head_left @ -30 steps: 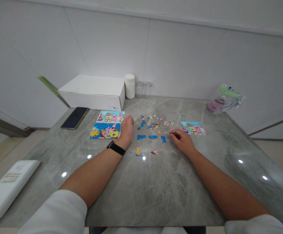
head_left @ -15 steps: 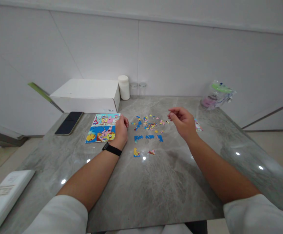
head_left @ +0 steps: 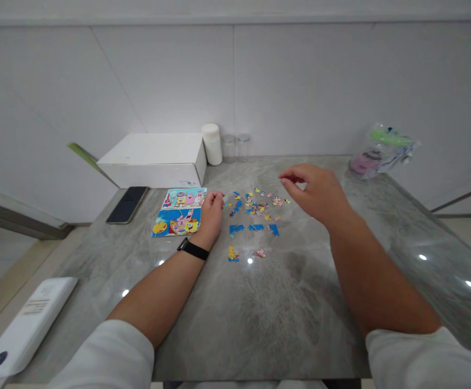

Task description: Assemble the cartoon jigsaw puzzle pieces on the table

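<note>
Right hand (head_left: 315, 190) has lifted near puzzle pieces (head_left: 258, 207), grip unclear; left hand (head_left: 211, 216) stays curled.

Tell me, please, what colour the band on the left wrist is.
The band is black, clearest in the head view.

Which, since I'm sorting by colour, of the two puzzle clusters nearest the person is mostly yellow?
The left one: a flat yellow puzzle cluster with blue along its near edge. The irregular pinkish puzzle cluster lies to its right.
</note>
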Demonstrator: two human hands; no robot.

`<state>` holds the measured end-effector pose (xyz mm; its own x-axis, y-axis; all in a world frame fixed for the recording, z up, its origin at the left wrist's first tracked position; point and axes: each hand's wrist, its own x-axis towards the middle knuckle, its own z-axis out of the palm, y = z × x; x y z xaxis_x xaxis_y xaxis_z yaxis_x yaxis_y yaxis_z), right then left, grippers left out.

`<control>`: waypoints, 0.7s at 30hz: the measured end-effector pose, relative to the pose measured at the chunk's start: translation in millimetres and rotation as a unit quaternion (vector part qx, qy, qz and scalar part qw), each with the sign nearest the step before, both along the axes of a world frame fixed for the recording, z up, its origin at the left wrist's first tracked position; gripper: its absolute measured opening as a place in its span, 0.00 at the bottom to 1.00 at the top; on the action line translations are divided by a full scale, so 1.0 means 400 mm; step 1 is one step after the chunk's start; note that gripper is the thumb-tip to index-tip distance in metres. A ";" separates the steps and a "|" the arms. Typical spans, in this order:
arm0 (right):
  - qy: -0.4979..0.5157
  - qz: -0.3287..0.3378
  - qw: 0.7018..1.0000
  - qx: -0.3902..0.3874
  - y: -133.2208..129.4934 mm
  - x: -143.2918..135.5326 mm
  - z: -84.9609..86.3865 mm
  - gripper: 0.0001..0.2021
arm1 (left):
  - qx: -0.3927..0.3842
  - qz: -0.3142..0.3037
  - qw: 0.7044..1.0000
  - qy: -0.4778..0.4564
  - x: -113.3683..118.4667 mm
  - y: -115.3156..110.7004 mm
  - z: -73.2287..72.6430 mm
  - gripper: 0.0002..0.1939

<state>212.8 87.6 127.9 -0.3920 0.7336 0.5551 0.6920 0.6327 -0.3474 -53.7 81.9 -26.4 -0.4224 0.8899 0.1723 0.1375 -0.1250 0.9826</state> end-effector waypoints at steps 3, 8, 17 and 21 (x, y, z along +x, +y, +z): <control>-0.039 -0.018 0.999 -0.017 -0.030 0.031 0.045 0.09 | 0.017 -0.004 1.000 0.012 0.000 0.002 -0.005 0.07; -0.124 -0.016 0.990 -0.060 -0.045 0.060 0.065 0.10 | 0.032 -0.035 0.996 0.071 -0.011 -0.003 -0.003 0.07; -0.267 0.046 0.943 -0.194 0.025 0.065 -0.013 0.17 | -0.016 -0.130 0.958 0.255 -0.011 -0.027 0.000 0.14; -0.278 0.061 0.937 -0.200 0.029 0.057 -0.030 0.20 | -0.021 -0.141 0.940 0.309 -0.014 -0.020 -0.011 0.15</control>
